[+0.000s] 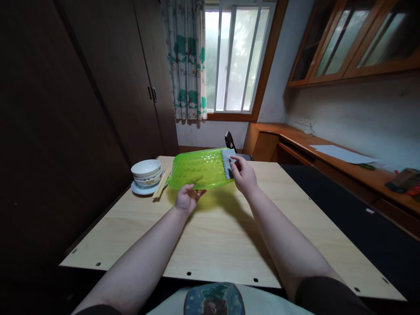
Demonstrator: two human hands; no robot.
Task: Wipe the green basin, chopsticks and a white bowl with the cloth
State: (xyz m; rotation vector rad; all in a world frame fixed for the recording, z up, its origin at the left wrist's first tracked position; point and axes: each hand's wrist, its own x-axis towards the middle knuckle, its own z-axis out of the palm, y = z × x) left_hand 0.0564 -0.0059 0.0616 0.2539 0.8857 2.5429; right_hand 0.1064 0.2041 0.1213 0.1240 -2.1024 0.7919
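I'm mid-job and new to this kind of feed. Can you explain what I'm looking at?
There's no machine here: a person works with two bare hands. The single picture comes from a camera worn on their head, looking forward and down, so their forearms reach in from the bottom. The left hand supports a green tray by its near edge, above a wooden table. The right hand holds a gray cloth against the tray's right end. On the table, to the left, a stack of bowls sits on a plate, with chopsticks beside the bowls.
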